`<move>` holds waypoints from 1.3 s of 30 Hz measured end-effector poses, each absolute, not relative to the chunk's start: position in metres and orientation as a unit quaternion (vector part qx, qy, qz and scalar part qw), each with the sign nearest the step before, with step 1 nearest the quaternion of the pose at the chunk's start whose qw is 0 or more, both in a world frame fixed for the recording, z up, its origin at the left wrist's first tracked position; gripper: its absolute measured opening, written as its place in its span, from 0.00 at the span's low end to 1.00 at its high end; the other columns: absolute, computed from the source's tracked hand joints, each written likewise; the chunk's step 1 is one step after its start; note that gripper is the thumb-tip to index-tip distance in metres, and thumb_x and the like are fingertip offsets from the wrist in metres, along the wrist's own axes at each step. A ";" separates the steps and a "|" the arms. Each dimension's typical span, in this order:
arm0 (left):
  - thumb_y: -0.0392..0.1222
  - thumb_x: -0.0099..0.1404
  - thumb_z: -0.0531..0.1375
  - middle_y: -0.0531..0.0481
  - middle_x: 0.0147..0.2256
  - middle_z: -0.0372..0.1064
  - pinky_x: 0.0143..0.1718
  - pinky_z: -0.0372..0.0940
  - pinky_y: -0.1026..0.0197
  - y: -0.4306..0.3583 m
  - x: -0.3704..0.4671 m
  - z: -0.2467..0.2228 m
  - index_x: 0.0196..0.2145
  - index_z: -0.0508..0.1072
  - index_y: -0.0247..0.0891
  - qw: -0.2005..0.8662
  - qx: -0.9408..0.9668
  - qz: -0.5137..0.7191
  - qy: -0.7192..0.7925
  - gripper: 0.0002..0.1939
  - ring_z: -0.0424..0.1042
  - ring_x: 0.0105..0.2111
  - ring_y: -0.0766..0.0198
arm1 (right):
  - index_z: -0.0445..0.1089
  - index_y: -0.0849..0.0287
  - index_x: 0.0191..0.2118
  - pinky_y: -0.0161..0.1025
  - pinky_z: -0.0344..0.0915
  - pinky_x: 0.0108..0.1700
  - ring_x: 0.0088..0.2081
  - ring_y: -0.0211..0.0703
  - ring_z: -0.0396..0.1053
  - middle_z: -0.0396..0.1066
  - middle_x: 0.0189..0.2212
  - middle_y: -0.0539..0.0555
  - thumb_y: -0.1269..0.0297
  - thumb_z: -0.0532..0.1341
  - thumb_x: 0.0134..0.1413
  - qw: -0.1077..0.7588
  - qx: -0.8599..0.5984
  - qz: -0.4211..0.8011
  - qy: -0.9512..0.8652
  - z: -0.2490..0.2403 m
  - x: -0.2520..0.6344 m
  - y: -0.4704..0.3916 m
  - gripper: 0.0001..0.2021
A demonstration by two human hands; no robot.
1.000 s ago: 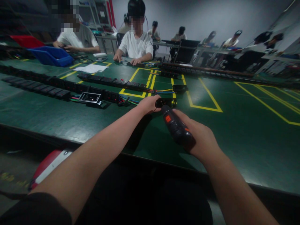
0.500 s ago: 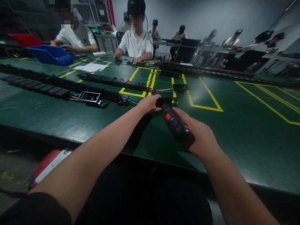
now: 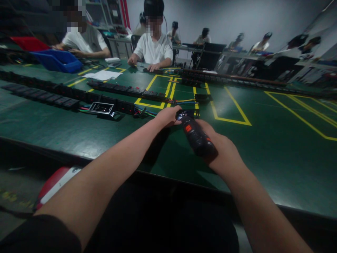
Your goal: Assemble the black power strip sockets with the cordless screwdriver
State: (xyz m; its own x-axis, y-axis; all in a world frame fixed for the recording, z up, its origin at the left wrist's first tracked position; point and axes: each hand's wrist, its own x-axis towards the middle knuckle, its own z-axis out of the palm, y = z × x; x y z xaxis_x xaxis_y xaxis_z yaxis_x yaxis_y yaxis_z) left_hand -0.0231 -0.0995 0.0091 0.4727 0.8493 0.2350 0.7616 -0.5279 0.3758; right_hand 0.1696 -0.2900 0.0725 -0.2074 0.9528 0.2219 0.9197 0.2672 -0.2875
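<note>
Left hand [image 3: 170, 115] curls snugly round a small black plastic housing [image 3: 193, 113], probably bracing it against twist, while right hand [image 3: 223, 147] wraps a chunky black, orange-marked power driver [image 3: 198, 140].

New pale glow [image 3: 182, 115] by power driver [image 3: 198, 137]

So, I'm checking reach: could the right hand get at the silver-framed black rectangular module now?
Probably not: the right hand holds a black, orange-marked handheld tool, and the left forearm seems to block its way to the module.
</note>
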 end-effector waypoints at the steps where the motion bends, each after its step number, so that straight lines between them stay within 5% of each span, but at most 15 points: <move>1: 0.49 0.60 0.68 0.37 0.49 0.79 0.47 0.70 0.50 -0.099 -0.023 0.009 0.59 0.71 0.41 0.110 0.851 0.200 0.473 0.30 0.77 0.48 0.43 | 0.57 0.54 0.73 0.50 0.72 0.38 0.37 0.57 0.79 0.80 0.44 0.61 0.63 0.63 0.55 0.189 -0.608 0.051 -0.769 0.072 0.170 -0.289 0.39; 7: 0.51 0.60 0.68 0.41 0.46 0.80 0.46 0.70 0.52 -0.102 -0.022 0.010 0.56 0.71 0.42 0.105 0.850 0.204 0.475 0.28 0.78 0.46 0.47 | 0.75 0.59 0.53 0.51 0.74 0.45 0.43 0.57 0.79 0.80 0.44 0.62 0.54 0.66 0.56 0.337 -0.574 0.093 -0.741 0.072 0.168 -0.290 0.22; 11: 0.53 0.62 0.67 0.40 0.45 0.80 0.45 0.71 0.51 -0.103 -0.022 0.009 0.55 0.72 0.41 0.105 0.850 0.211 0.471 0.27 0.79 0.45 0.48 | 0.78 0.58 0.46 0.52 0.75 0.43 0.40 0.56 0.79 0.80 0.38 0.59 0.48 0.67 0.56 0.417 -0.578 0.124 -0.690 0.073 0.164 -0.289 0.20; 27: 0.52 0.61 0.68 0.40 0.44 0.80 0.45 0.71 0.52 -0.104 -0.023 0.009 0.54 0.72 0.40 0.117 0.848 0.227 0.465 0.26 0.78 0.44 0.49 | 0.81 0.62 0.46 0.53 0.75 0.39 0.37 0.59 0.78 0.80 0.34 0.62 0.42 0.72 0.48 0.410 -0.638 0.188 -0.624 0.074 0.151 -0.293 0.28; 33: 0.54 0.61 0.68 0.41 0.45 0.80 0.45 0.70 0.52 -0.103 -0.022 0.009 0.55 0.71 0.42 0.112 0.841 0.211 0.485 0.27 0.78 0.45 0.48 | 0.79 0.59 0.50 0.47 0.73 0.29 0.27 0.49 0.74 0.78 0.31 0.58 0.43 0.70 0.52 0.472 -0.637 0.247 -0.557 0.068 0.157 -0.282 0.27; 39: 0.53 0.61 0.68 0.39 0.47 0.80 0.47 0.70 0.51 -0.103 -0.021 0.008 0.57 0.71 0.41 0.108 0.842 0.212 0.485 0.29 0.78 0.47 0.47 | 0.80 0.58 0.43 0.44 0.70 0.27 0.24 0.45 0.70 0.75 0.27 0.54 0.47 0.73 0.48 0.487 -0.622 0.280 -0.545 0.068 0.156 -0.280 0.22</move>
State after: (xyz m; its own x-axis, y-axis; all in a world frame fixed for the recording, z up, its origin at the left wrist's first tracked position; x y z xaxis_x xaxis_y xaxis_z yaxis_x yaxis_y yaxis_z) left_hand -0.0211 -0.1029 0.0081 0.4401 0.8619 0.2518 0.7700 -0.5065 0.3880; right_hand 0.1561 -0.2796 0.0676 0.2479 0.9514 0.1828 0.4050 0.0696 -0.9116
